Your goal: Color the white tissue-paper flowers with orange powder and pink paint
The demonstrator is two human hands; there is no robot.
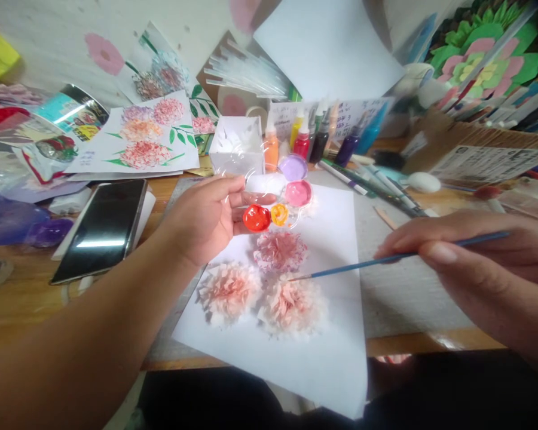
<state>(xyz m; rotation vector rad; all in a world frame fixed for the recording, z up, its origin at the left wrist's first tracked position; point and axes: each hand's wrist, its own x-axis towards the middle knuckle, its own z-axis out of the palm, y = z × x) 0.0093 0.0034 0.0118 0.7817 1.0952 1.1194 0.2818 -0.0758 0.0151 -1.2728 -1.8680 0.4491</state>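
My left hand [210, 218] grips a clear paint palette [269, 185] over the far part of a white paper sheet [336, 251]. Its wells hold red, orange-yellow, pink and lilac paint. In my right hand [470, 257] is a thin blue paintbrush [363, 263], pinched between thumb and fingers. The brush tip is at the upper edge of a pale pink paper flower [293, 304]; whether it touches I cannot tell. Beside that flower lies another pale pink flower [229, 289]. Behind them sits a flower with red-pink petal tips [280, 249].
Several paint bottles [301, 140] and a white box [237, 143] stand behind the palette. Pens [345, 177] lie to the right, before a cardboard box [479, 155]. A phone [101, 230] and a sheet of painted flowers [146, 134] are at left.
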